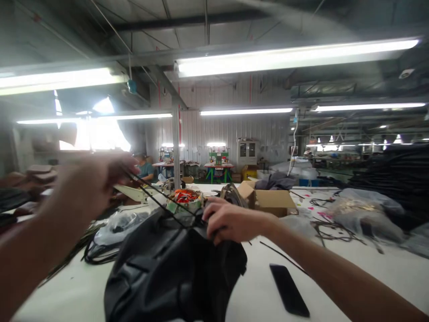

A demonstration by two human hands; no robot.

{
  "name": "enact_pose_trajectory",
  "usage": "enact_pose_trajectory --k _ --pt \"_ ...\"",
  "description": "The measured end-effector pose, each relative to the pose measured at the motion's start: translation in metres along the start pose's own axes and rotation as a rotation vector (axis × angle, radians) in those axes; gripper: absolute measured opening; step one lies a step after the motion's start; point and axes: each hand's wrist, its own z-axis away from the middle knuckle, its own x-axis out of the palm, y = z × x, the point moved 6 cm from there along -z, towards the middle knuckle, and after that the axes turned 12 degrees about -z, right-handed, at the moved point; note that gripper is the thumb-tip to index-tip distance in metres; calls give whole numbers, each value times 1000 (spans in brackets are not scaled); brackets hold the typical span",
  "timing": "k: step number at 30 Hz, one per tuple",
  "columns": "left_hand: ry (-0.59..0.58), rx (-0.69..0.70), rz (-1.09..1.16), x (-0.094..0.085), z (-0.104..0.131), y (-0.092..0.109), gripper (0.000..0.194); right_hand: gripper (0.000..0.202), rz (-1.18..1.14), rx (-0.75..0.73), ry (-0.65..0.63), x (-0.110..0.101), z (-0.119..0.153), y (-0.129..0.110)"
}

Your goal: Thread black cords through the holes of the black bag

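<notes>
A black bag (161,273) of smooth, creased material stands on the white table, in front of the camera. My left hand (97,174), blurred by motion, is raised at the upper left of the bag, its fingers closed on a thin black cord (152,197). Two taut strands of the cord run from those fingers down to the bag's top. At the bag's upper right edge, my right hand (228,220) has its fingers curled and pressed on the black material. Its fingertips are partly hidden.
A dark phone (289,290) lies on the white table (258,308) right of the bag. Behind stand an open cardboard box (273,201) and a container of orange material (185,197). Clear plastic bags (372,214) and loose cords lie right; a person (145,168) sits farther back.
</notes>
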Motion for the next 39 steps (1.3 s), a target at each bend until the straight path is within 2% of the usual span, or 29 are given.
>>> enact_pose_trajectory --k 1,4,6,7,9,11,12,13,15,17,20,22,25,27,30,33,36,39 --pt "-89 -56 150 39 29 -7 51 19 -57 60 -84 38 26 23" --pt "-345 -344 562 160 117 -41 73 28 -140 271 -163 145 111 84" --pt "-471 -495 639 225 165 -64 79 34 -221 399 -159 190 159 101" --pt "-494 -540 624 249 183 -75 83 33 -248 468 -158 200 176 101" --pt "-535 -621 664 286 211 -91 89 37 -301 616 -176 197 195 85" --pt "-538 -633 728 312 227 -98 92 40 -385 755 -125 169 194 60" --pt "-547 -618 766 322 232 -97 92 36 -434 780 -26 151 186 47" --pt "-561 -602 804 330 237 -95 91 30 -436 771 137 131 175 36" --pt "-596 -549 864 344 244 -85 85 39 -393 784 495 106 154 27" --pt "-616 -479 897 352 249 -72 77 49 -342 812 699 114 131 32" --pt "-591 -363 858 351 248 -60 68 66 -283 824 730 160 92 55" --pt "-552 -312 777 347 245 -63 72 71 -250 780 706 188 72 71" --pt "-521 -245 638 342 244 -74 79 71 -418 794 744 213 62 91" --pt "-516 -222 591 341 247 -81 77 70 -511 854 779 220 61 99" --pt "-485 -242 613 343 253 -87 66 78 -400 893 822 222 59 98" --pt "-461 -229 601 347 258 -84 60 78 -318 929 935 224 64 98" --pt "-510 -174 499 363 266 -79 69 85 -365 967 1011 227 72 106" --pt "-590 -240 285 387 284 -83 74 86 -578 1086 988 233 86 127"
